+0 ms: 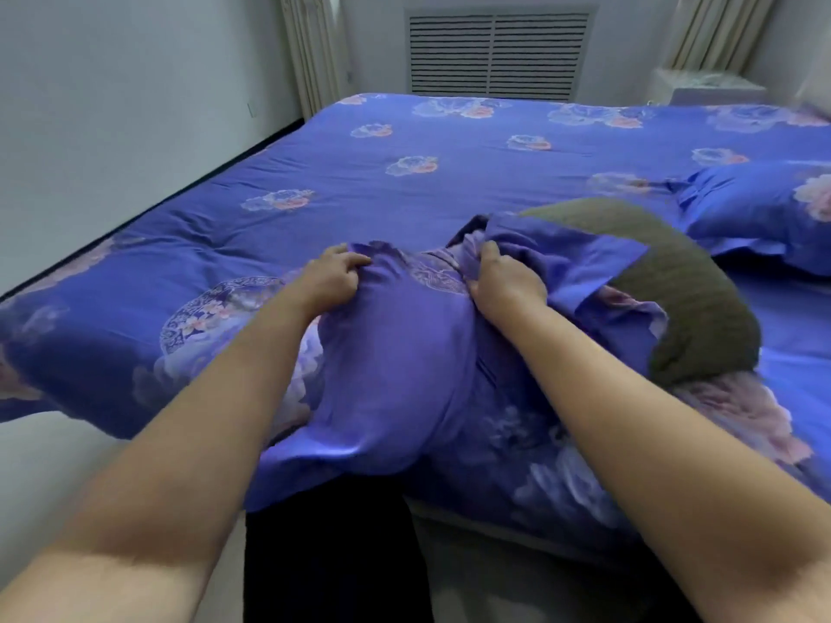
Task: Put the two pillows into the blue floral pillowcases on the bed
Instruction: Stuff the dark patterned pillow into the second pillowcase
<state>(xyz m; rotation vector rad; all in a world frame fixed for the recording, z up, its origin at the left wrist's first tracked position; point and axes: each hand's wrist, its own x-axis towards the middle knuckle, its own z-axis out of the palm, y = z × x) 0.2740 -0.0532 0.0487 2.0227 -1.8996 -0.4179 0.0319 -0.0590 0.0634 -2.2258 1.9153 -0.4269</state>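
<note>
Head view: both hands, left hand [335, 276] and right hand [503, 281], pinch the bunched blue floral satin pillowcase [395, 366]; the olive-brown knitted pillow [692, 290] protrudes rightward, nearer the right hand.

Two hands [335, 281] [506, 287]; two pillows [683, 281] [764, 213]; one bed [449, 173].

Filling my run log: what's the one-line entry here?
left hand: grips blue floral pillowcase | right hand: grips it | olive-brown pillow: partly inside

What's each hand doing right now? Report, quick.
Left hand: closed, gripping the pillowcase.
Right hand: closed, gripping the same pillowcase near the pillow.
</note>
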